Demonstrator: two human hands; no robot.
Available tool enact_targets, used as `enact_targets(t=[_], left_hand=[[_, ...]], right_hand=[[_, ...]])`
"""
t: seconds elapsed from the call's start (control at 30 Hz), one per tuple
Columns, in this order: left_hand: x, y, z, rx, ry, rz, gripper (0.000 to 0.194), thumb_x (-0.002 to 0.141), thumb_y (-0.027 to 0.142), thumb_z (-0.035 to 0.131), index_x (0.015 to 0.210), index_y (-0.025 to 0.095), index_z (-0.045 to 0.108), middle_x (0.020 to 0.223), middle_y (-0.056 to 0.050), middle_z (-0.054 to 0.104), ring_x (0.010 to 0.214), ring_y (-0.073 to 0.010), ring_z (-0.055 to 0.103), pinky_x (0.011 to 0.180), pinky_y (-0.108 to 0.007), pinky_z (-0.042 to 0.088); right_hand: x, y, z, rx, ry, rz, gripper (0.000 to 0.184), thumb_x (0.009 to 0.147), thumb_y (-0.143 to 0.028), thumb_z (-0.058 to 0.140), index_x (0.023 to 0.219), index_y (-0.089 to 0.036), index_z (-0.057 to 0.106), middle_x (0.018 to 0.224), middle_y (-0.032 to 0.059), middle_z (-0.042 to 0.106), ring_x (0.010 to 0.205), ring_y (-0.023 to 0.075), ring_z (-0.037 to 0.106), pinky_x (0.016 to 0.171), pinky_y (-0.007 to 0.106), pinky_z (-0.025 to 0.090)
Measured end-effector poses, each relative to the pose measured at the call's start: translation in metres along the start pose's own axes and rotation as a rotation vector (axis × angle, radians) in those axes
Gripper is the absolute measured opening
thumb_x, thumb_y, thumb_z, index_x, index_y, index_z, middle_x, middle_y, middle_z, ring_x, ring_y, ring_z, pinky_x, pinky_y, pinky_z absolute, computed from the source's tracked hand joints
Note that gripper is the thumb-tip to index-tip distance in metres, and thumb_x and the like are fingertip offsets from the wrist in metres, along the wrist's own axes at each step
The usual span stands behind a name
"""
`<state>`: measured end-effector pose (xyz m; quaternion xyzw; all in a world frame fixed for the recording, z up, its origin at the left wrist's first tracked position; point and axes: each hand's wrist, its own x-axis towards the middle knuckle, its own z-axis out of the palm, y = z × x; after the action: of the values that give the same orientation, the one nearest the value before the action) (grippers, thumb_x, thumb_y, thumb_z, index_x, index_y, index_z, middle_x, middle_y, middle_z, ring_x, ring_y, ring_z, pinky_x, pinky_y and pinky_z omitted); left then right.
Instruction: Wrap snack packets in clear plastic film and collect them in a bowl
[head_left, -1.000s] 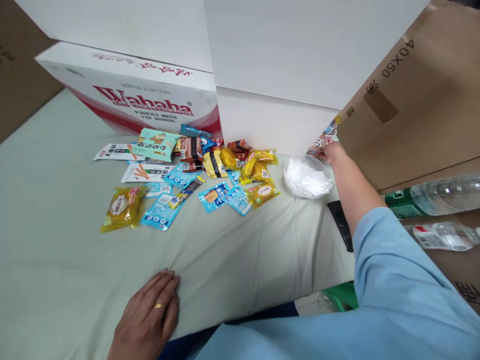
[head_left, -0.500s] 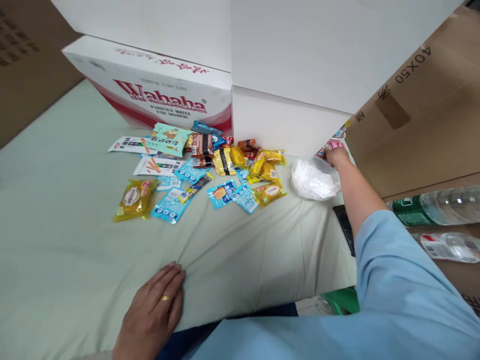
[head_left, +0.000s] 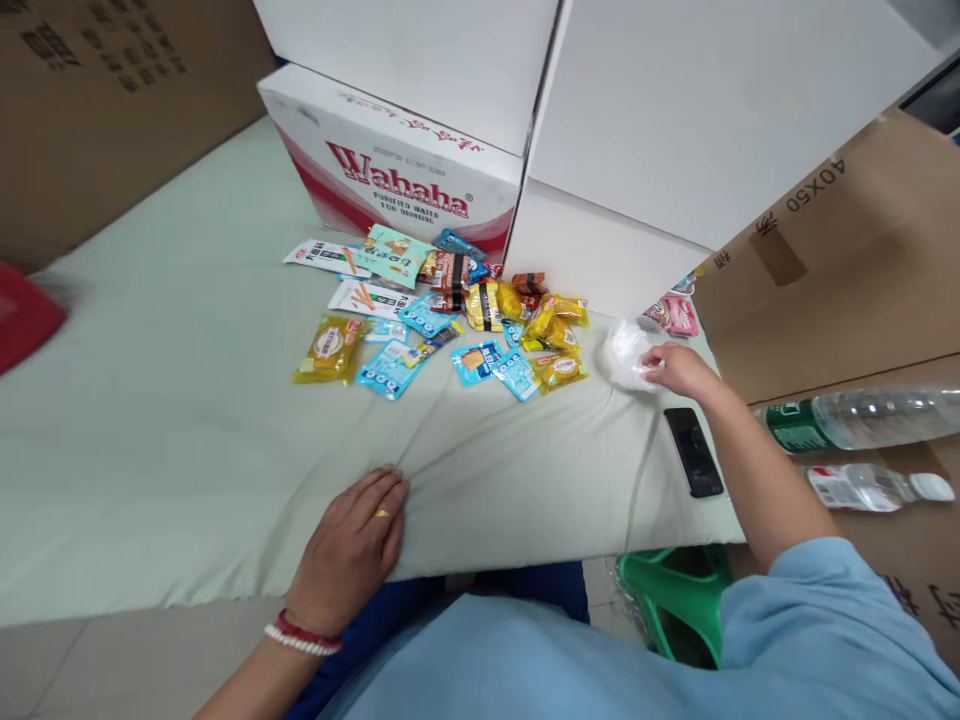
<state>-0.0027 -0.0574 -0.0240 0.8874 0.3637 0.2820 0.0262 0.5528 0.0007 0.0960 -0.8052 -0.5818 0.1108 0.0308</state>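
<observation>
My right hand (head_left: 679,370) is at the right end of the table, its thumb and fingers pinched on a crumpled clear plastic bag (head_left: 628,350). The bag bulges round; whether a bowl stands under it is hard to make out. My left hand (head_left: 352,540) lies flat on the pale green cloth (head_left: 510,490) near the front edge, holding nothing. Beyond it is a spread of wrapped snacks: yellow packaged cakes (head_left: 330,345), blue sachets (head_left: 390,370), white stick packets (head_left: 371,298) and a mint-green packet (head_left: 395,255).
White boxes (head_left: 600,240) and a Wahaha carton (head_left: 397,180) wall the back. Pink packets (head_left: 681,315) lie behind my right hand, a black phone (head_left: 692,452) in front. Plastic bottles (head_left: 870,418) are at right, a green stool (head_left: 675,600) below. Something red (head_left: 26,315) is at left.
My right hand has drawn back from the pink packets to the clear plastic bag and pinched it. My left hand stays on the cloth. The view has shifted, uncovering the phone and stool.
</observation>
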Motion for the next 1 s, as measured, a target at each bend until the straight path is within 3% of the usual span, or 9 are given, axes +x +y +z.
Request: enact_targets(t=[0.2, 0.33, 0.43, 0.5, 0.6, 0.73, 0.8, 0.93, 1.0], left_hand=[[-0.002, 0.003, 0.002, 0.009, 0.01, -0.021, 0.029, 0.094, 0.009, 0.055, 0.119, 0.015, 0.066, 0.12, -0.014, 0.072, 0.119, -0.0292, 0.066, 0.102, -0.046, 0.055], [-0.003, 0.004, 0.003, 0.007, 0.008, -0.049, 0.028, 0.094, 0.008, 0.054, 0.118, 0.014, 0.067, 0.12, -0.015, 0.072, 0.121, -0.0295, 0.064, 0.102, -0.047, 0.055], [-0.004, 0.006, 0.004, -0.021, 0.007, -0.073, 0.03, 0.094, 0.008, 0.052, 0.118, 0.015, 0.068, 0.12, -0.015, 0.072, 0.122, -0.0295, 0.064, 0.103, -0.048, 0.055], [-0.004, 0.006, 0.004, -0.033, 0.005, -0.088, 0.03, 0.094, 0.009, 0.051, 0.118, 0.015, 0.069, 0.12, -0.015, 0.072, 0.122, -0.0294, 0.064, 0.103, -0.048, 0.055], [-0.002, 0.008, 0.003, -0.026, -0.003, -0.085, 0.028, 0.094, 0.009, 0.051, 0.116, 0.014, 0.069, 0.119, -0.015, 0.072, 0.121, -0.0294, 0.064, 0.102, -0.047, 0.055], [-0.002, 0.009, 0.001, -0.025, -0.027, -0.101, 0.027, 0.095, 0.008, 0.051, 0.114, 0.015, 0.069, 0.12, -0.015, 0.072, 0.122, -0.0298, 0.063, 0.102, -0.047, 0.056], [-0.002, 0.009, 0.002, -0.027, -0.027, -0.102, 0.027, 0.095, 0.009, 0.051, 0.114, 0.014, 0.069, 0.119, -0.015, 0.072, 0.122, -0.03, 0.063, 0.102, -0.047, 0.055], [-0.003, 0.009, 0.003, -0.054, -0.02, -0.114, 0.029, 0.094, 0.009, 0.051, 0.115, 0.015, 0.069, 0.12, -0.016, 0.072, 0.123, -0.0299, 0.062, 0.104, -0.049, 0.054], [-0.003, 0.008, 0.003, -0.066, -0.025, -0.117, 0.03, 0.094, 0.009, 0.051, 0.117, 0.015, 0.07, 0.121, -0.016, 0.071, 0.124, -0.0302, 0.062, 0.104, -0.049, 0.054]], right_hand=[[-0.008, -0.006, -0.005, -0.004, 0.143, 0.07, 0.007, 0.073, -0.028, 0.07, 0.075, -0.021, 0.073, 0.073, 0.0039, 0.071, 0.07, 0.021, 0.06, 0.067, 0.032, 0.044], [-0.029, -0.016, -0.026, 0.377, 0.281, 0.122, 0.016, 0.071, -0.034, 0.071, 0.079, -0.02, 0.072, 0.065, 0.0009, 0.064, 0.059, 0.0168, 0.053, 0.055, 0.029, 0.041], [-0.058, -0.04, -0.027, 0.667, 0.312, 0.046, 0.026, 0.073, -0.041, 0.074, 0.088, -0.021, 0.072, 0.068, -0.0005, 0.062, 0.055, 0.0138, 0.048, 0.051, 0.027, 0.04], [-0.078, -0.064, -0.016, 0.69, 0.304, -0.061, 0.029, 0.078, -0.045, 0.074, 0.094, -0.021, 0.072, 0.073, -0.0002, 0.062, 0.057, 0.0138, 0.05, 0.053, 0.028, 0.043], [-0.101, -0.095, 0.016, 0.483, 0.315, -0.208, 0.027, 0.086, -0.046, 0.069, 0.099, -0.023, 0.074, 0.088, 0.0048, 0.068, 0.068, 0.0174, 0.058, 0.066, 0.033, 0.053], [-0.113, -0.108, 0.056, 0.323, 0.066, -0.349, 0.025, 0.086, -0.038, 0.065, 0.103, -0.025, 0.077, 0.118, 0.0121, 0.072, 0.099, 0.0269, 0.07, 0.085, 0.042, 0.058], [-0.116, -0.102, 0.064, 0.356, 0.041, -0.308, 0.025, 0.088, -0.039, 0.062, 0.103, -0.025, 0.078, 0.119, 0.0115, 0.072, 0.103, 0.0277, 0.07, 0.085, 0.042, 0.059], [-0.12, -0.093, 0.066, 0.461, 0.219, -0.129, 0.028, 0.094, -0.046, 0.059, 0.103, -0.025, 0.076, 0.105, 0.0079, 0.073, 0.09, 0.0233, 0.07, 0.079, 0.038, 0.059], [-0.119, -0.096, 0.072, 0.448, 0.225, -0.131, 0.03, 0.091, -0.048, 0.063, 0.106, -0.024, 0.075, 0.106, 0.0082, 0.072, 0.086, 0.0228, 0.068, 0.076, 0.037, 0.059]])
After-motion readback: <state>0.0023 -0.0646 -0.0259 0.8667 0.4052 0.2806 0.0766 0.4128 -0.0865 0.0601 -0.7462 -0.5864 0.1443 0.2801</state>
